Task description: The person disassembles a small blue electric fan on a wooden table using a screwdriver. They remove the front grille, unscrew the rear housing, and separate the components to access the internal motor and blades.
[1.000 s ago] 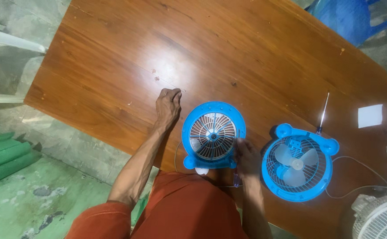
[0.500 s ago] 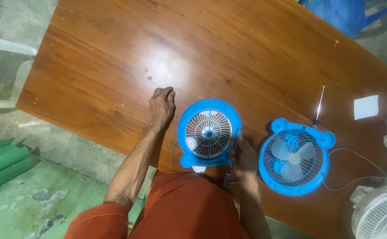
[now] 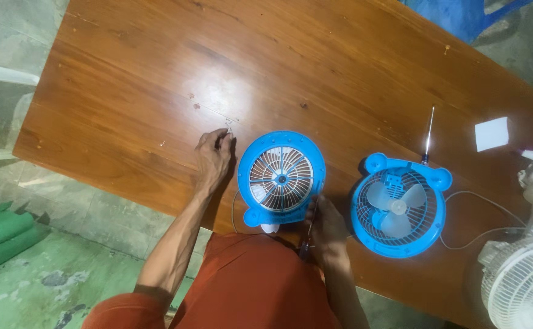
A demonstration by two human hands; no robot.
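A round blue fan housing (image 3: 281,178) lies flat with its grille up at the near edge of the brown wooden table (image 3: 156,91). My left hand (image 3: 213,159) rests on the table just left of it, fingertips pinched on a small metal screw (image 3: 228,128). My right hand (image 3: 328,231) is at the housing's lower right edge. It grips a screwdriver (image 3: 306,239) with a dark handle, its thin shaft pointing up at the housing's rim.
A second blue fan part (image 3: 398,205) with pale blades lies to the right, a white cord (image 3: 492,207) trailing from it. Beyond it are a thin metal rod (image 3: 428,133) and a white paper square (image 3: 492,134). A white fan (image 3: 520,286) stands at the right edge.
The view has drifted, so everything sits slightly lower and further left in the frame. My left hand stays at the same spot beside the housing; my right hand stays at its lower edge.
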